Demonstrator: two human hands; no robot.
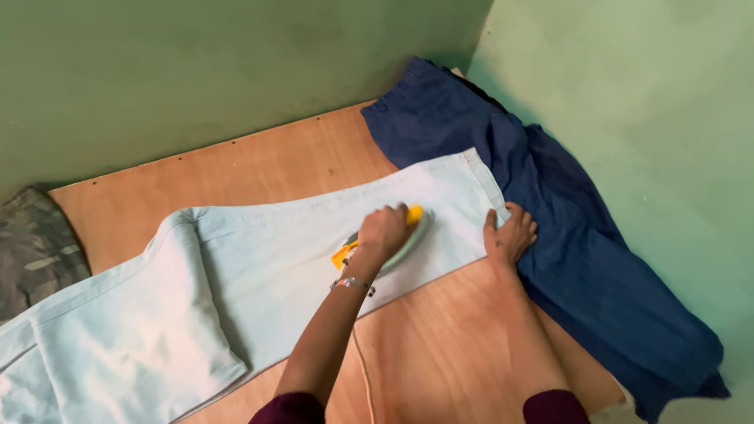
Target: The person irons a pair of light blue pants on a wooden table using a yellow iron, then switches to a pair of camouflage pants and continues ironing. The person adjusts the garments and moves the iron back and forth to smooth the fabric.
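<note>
On the wooden board (440, 345), near its middle, pale blue trousers (267, 267) lie stretched from the near left corner toward the far right, where the hem of one leg ends just beside a dark blue garment (581, 251). The left hand (382, 232) is closed around the yellow handle of an iron (393, 239), which rests flat on the trouser leg. The right hand (510, 235) lies open, palm down, pinning the hem edge, its fingers reaching onto the dark blue cloth.

The main risk, as I judge it, is heat: if the iron sits too long in one spot it could scorch or shine the pale fabric. The right hand lies near the iron's nose, so a push toward the hem could bring the hot sole against the fingers. The cord (363, 369) runs down near the left forearm and could drag across the cloth or catch on the arm. The fold at the left, where the upper part of the trousers is doubled over, could be pressed into a crease.

The trousers look light, smooth along the leg, with visible seams and a stitched hem, thicker and rumpled at the left. A camouflage cloth (35, 243) lies at the far left edge.
</note>
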